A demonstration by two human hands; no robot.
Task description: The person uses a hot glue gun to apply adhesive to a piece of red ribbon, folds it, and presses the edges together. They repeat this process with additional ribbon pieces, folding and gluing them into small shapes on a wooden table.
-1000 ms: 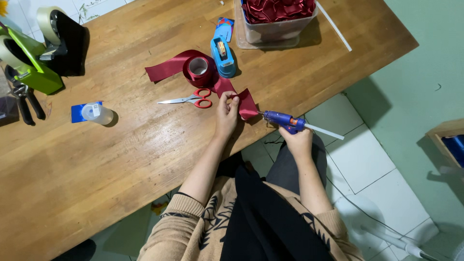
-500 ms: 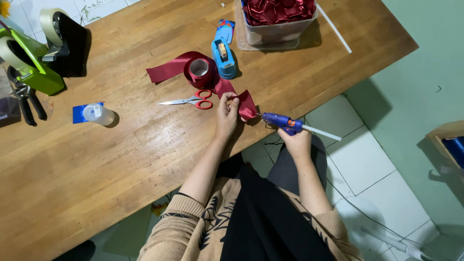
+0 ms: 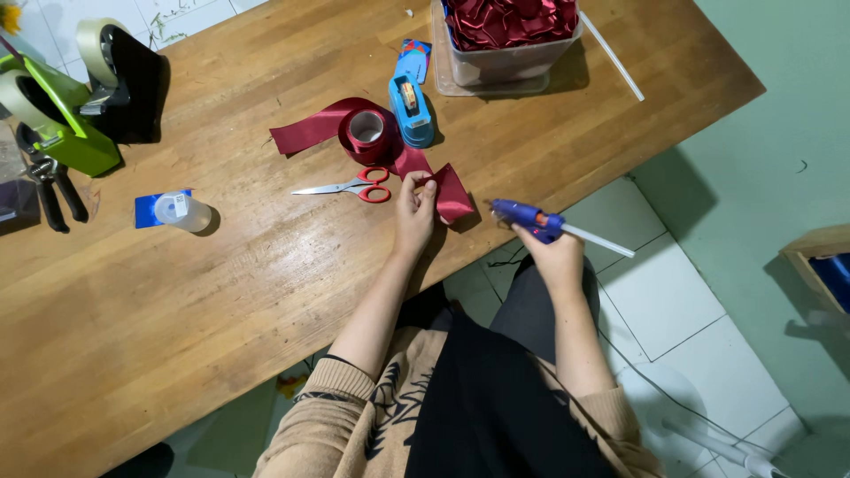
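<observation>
My left hand (image 3: 414, 205) pinches a folded piece of dark red ribbon (image 3: 450, 192) near the front edge of the wooden table (image 3: 221, 274). The ribbon runs back to a red ribbon roll (image 3: 365, 131) with a loose tail lying to its left. My right hand (image 3: 553, 250) grips a blue glue gun (image 3: 529, 218) with a white glue stick poking out behind it, held just off the table's edge, its nozzle pointing left toward the folded ribbon. Red-handled scissors (image 3: 354, 186) lie left of my left hand.
A blue tape dispenser (image 3: 411, 106) sits behind the roll. A clear box of red ribbon pieces (image 3: 509, 35) stands at the back. Green and black tape dispensers (image 3: 66, 88), pliers (image 3: 49, 190) and a small clear container (image 3: 181, 212) are at the left. White floor tiles lie below.
My right hand has kept the glue gun close to the folded ribbon, with only a slight shift. My left hand stays on the ribbon.
</observation>
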